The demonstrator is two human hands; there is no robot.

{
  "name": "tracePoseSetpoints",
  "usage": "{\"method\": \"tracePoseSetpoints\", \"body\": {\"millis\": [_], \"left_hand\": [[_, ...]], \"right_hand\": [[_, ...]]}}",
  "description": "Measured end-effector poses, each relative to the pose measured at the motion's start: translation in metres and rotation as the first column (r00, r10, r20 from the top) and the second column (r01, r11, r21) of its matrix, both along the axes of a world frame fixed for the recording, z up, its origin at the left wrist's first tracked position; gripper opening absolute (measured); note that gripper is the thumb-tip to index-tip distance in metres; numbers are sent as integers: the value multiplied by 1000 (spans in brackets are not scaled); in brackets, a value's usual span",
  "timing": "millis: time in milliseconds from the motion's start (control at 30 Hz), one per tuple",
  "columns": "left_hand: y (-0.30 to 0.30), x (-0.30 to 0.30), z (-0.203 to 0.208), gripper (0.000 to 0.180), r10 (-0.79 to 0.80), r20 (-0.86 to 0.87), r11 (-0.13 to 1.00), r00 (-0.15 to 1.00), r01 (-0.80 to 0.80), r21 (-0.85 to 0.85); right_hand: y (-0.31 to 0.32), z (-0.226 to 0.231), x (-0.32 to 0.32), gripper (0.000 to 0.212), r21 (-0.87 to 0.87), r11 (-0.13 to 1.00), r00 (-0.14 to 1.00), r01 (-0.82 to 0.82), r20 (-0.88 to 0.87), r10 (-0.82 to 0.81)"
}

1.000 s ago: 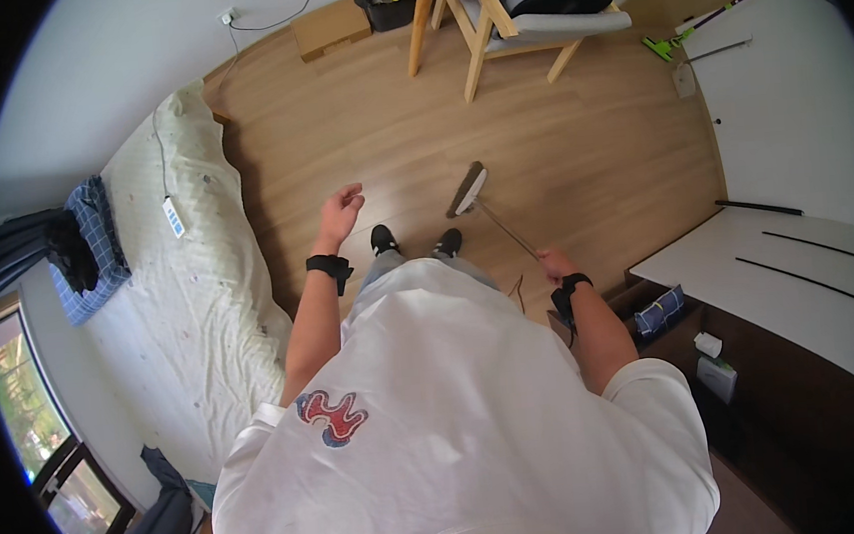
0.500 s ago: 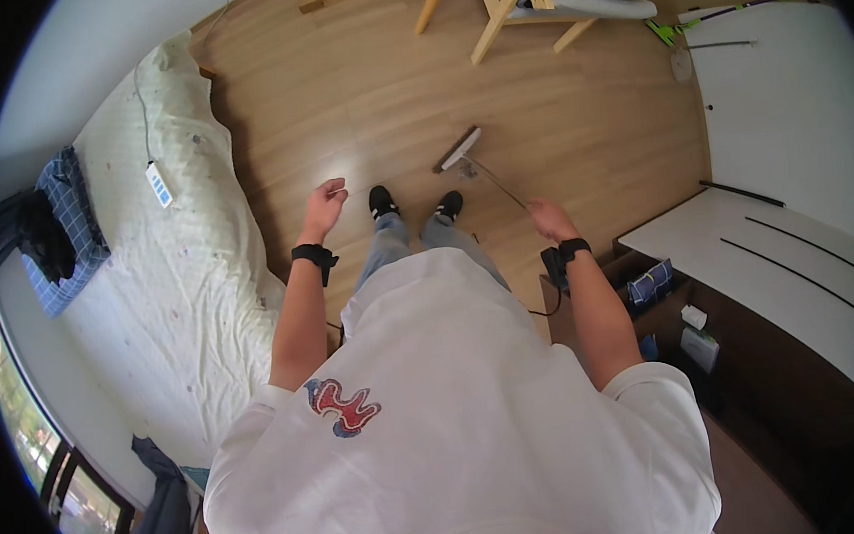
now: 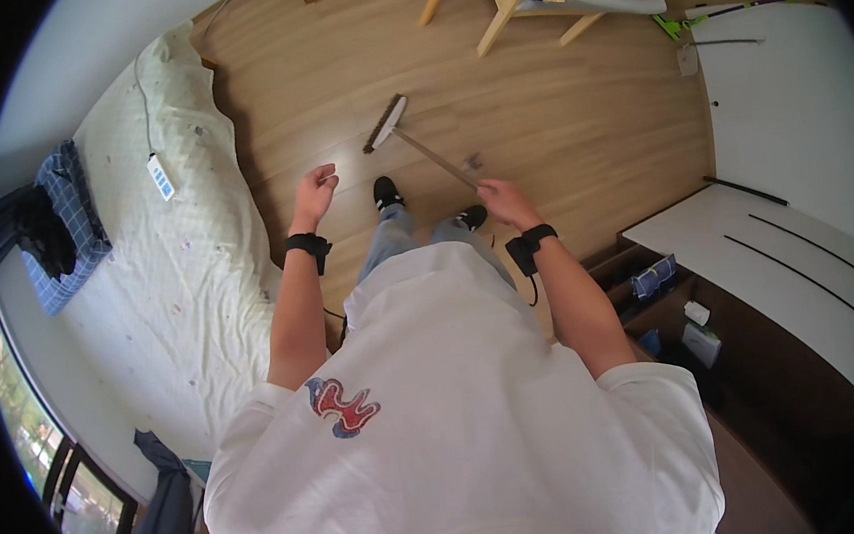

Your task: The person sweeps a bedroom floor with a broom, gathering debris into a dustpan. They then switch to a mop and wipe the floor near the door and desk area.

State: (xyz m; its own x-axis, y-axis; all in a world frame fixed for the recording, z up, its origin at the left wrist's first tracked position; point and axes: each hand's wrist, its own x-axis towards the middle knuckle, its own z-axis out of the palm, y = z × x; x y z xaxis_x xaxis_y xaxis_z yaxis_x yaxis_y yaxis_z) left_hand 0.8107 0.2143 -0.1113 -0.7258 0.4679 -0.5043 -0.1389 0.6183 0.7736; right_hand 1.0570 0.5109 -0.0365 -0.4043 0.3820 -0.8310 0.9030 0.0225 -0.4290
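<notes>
My right hand point(image 3: 509, 206) is wrapped round the end of a broom's point(image 3: 435, 157) thin handle. The broom has a white head with a dark bristle strip, which lies at a slant on the wooden floor point(image 3: 331, 64), ahead of my feet. A small greyish heap of dust point(image 3: 474, 161) sits on the floor just beyond my right hand. My left hand point(image 3: 315, 195) hangs in the air near the bed, its fingers loosely bent and nothing in them. Black bands with small boxes are strapped round both wrists.
On the left is a bed point(image 3: 175, 257) with a pale sheet and a white power strip point(image 3: 160, 178). A wooden-framed chair point(image 3: 527, 3) stands far ahead. At right are a dark open shelf unit point(image 3: 756, 372) and a green-headed mop point(image 3: 669, 27) against the wall.
My right hand has moved left, sweeping the broom head left and farther away. The dust heap now lies right of the broom head. My right foot has shifted slightly right and back.
</notes>
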Motion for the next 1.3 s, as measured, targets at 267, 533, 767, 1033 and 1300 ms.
{"method": "tracePoseSetpoints", "body": {"millis": [267, 533, 767, 1033, 1300], "left_hand": [[7, 29, 11, 37, -46, -17, 995, 999, 45, -88], [49, 72, 27, 38, -133, -19, 981, 991, 129, -147], [99, 105, 33, 39, -208, -30, 972, 978, 203, -116], [161, 139, 46, 39, -316, -31, 945, 948, 311, -101], [240, 191, 52, 40, -470, 61, 883, 881, 469, 19]], "right_hand": [[-10, -84, 29, 29, 241, 965, 947, -104, -271, 170], [16, -118, 116, 31, 294, 950, 974, -102, -167, 156], [61, -96, 208, 36, 267, 946, 982, -185, 85, 168], [100, -94, 302, 38, 222, 967, 968, -126, 243, 70], [125, -107, 371, 37, 277, 945, 947, -174, 309, 84]]}}
